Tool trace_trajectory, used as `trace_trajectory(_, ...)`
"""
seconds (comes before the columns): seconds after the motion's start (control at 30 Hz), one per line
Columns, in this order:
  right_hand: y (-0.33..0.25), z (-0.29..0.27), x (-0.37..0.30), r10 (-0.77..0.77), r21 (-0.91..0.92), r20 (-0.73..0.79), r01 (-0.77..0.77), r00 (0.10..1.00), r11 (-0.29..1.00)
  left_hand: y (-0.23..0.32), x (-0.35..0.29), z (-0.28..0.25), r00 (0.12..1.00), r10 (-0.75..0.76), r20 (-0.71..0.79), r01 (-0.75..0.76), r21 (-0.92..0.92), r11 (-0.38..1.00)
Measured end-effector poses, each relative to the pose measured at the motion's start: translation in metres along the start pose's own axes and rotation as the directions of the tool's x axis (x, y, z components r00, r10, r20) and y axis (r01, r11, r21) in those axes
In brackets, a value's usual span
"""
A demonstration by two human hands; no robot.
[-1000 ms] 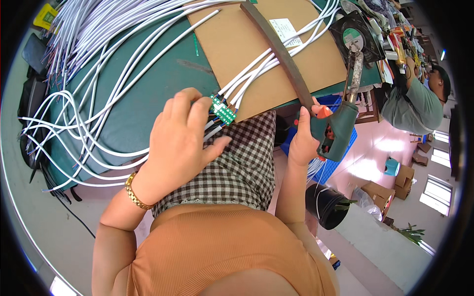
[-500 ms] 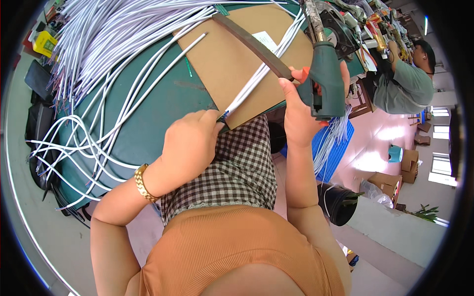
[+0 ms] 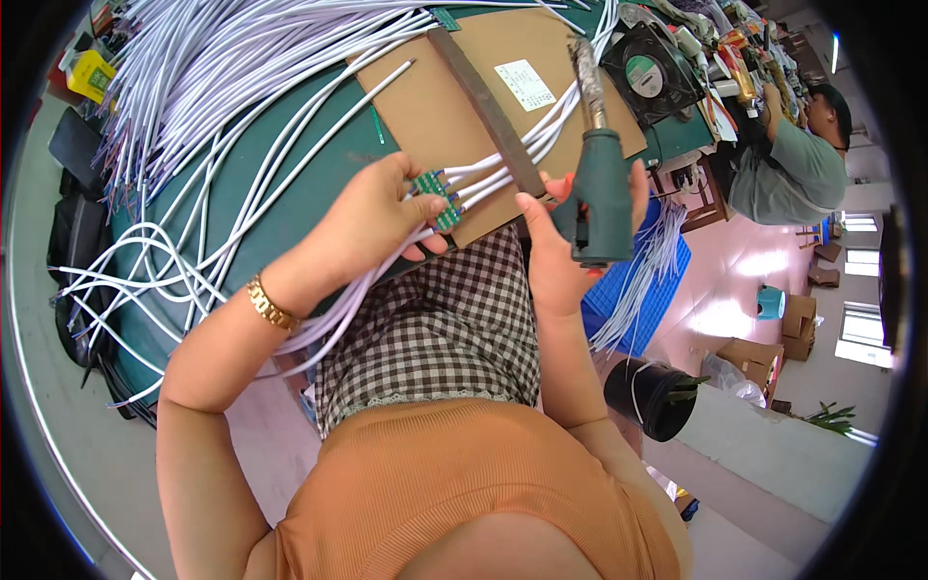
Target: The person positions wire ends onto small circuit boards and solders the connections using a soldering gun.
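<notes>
Pinched in my left hand (image 3: 382, 217) is a small green circuit board (image 3: 438, 201). White cables (image 3: 483, 184) run from its far right edge across the cardboard, and more white cables (image 3: 338, 314) hang from its near side under my left wrist. My right hand (image 3: 565, 246) grips a soldering gun (image 3: 601, 193) with a dark green body, its worn metal barrel (image 3: 590, 82) angled away from me. A dark brown bar (image 3: 488, 106) lies across the cables, its near end close to my right thumb. Part of the board is hidden by my left fingers.
A brown cardboard sheet (image 3: 570, 48) with a white label covers part of the green tabletop (image 3: 280, 193). A large bundle of white cables (image 3: 213, 77) fills the far left. A black fan (image 3: 652, 72) stands at the far right. Another person (image 3: 788, 169) sits beyond it.
My left hand has moved up and forward, and the circuit board now shows in its fingers, with cables hanging below. The soldering gun and my right hand have shifted left and toward me.
</notes>
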State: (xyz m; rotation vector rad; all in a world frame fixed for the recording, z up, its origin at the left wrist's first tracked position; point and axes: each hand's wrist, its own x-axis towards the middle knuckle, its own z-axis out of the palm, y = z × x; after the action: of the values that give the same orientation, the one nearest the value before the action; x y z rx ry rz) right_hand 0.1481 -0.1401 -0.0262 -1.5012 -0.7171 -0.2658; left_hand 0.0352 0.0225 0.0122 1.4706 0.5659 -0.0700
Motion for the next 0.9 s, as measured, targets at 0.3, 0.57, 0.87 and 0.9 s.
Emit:
trace_trajectory(0.3, 0.011, 0.004, -0.017, 0.059, -0.018, -0.013, -0.059, 0.998, 0.998, 0.002, -0.01, -0.004, 0.868, 0.483, -0.118, -0.212, 0.791, 0.574)
trace_trajectory(0.57, 0.025, -0.007, -0.021, 0.052, 0.009, 0.068, -0.053, 0.996, 0.999, -0.007, -0.004, -0.023, 0.995, 0.057, -0.079, -0.032, 0.29, 0.957)
trace_trajectory(0.87, 0.0, -0.029, -0.055, 0.096, 0.068, 0.202, -0.112, 0.975, 0.991, -0.003, 0.0, -0.03, 0.993, -0.037, -0.114, 0.069, 0.298, 0.952)
trace_trajectory(0.9, -0.009, -0.031, -0.06, 0.088, 0.231, 0.223, -0.14, 0.971, 0.963, -0.002, 0.001, -0.03, 0.993, -0.038, -0.112, 0.07, 0.294, 0.953)
